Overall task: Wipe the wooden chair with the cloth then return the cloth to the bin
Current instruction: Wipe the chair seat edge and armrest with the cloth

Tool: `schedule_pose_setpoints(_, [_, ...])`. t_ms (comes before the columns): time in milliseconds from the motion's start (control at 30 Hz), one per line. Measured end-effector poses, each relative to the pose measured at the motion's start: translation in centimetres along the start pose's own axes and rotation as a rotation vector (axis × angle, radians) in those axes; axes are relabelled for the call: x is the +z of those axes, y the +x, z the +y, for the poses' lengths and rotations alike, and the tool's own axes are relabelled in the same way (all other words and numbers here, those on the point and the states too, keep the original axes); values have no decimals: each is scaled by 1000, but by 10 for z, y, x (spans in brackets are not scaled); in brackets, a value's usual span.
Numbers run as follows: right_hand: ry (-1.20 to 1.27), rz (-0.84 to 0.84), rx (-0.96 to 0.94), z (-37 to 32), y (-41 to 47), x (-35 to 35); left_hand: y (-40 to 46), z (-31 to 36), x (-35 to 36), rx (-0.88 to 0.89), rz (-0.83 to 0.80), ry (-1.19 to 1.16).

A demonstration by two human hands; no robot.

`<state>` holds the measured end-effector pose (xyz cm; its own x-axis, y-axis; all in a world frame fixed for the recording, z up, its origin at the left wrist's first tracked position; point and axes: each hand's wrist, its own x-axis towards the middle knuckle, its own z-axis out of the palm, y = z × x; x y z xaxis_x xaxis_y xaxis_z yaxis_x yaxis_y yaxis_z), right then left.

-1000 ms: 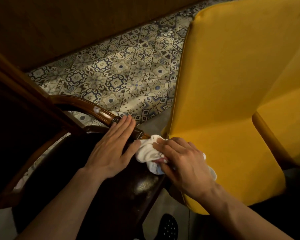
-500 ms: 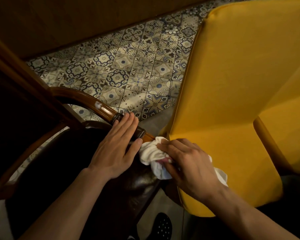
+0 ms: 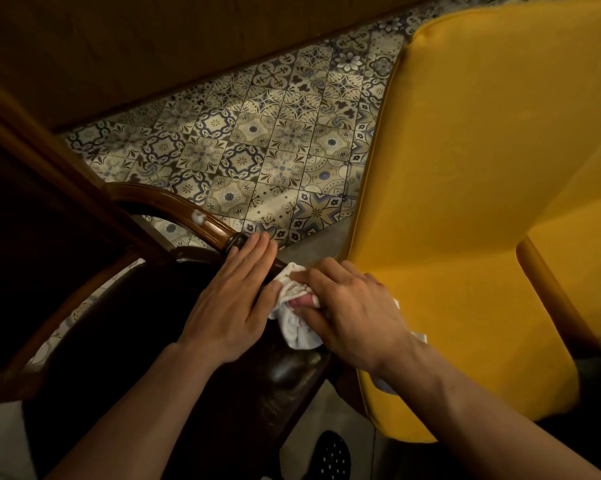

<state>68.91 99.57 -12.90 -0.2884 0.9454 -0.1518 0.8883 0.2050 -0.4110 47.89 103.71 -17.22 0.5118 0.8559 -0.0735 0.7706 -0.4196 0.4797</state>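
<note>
The yellow chair [image 3: 465,237] fills the right of the frame. The wooden chair [image 3: 174,327] occupies the lower left, with its curved armrest [image 3: 174,206] running toward centre. Patterned floor tiles [image 3: 257,150] show between them at upper centre.

Risk: the cloth [image 3: 297,327] sits at the seat edge, close beside the yellow chair. A wide stroke could drag it onto the yellow fabric or off the seat corner. A pale spot on the armrest could be missed if wiping remains at the front corner. No bin is in view.

The left hand [image 3: 233,306] lies flat and unclenched on the seat, grasping nothing. The right hand [image 3: 354,317] is clenched on the cloth, pressing it down at frame centre, just beside the left thumb.
</note>
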Motion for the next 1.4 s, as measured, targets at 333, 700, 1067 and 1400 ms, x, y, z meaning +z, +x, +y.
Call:
schedule_pose_setpoints(333, [-39, -58, -5, -1, -6, -1, 1, 3, -4, -45, -6, -78])
schedule_pose_setpoints(700, [19, -19, -9, -6, -10, 3, -1, 20, -16, 3, -48, -29])
schedule_pose_setpoints(1067, [223, 115, 27, 26, -7, -39, -5, 13, -4, 11, -27, 125])
schedule_pose_setpoints(1400, [269, 232, -175, 7, 130, -65, -9, -2, 3, 77, 14, 145])
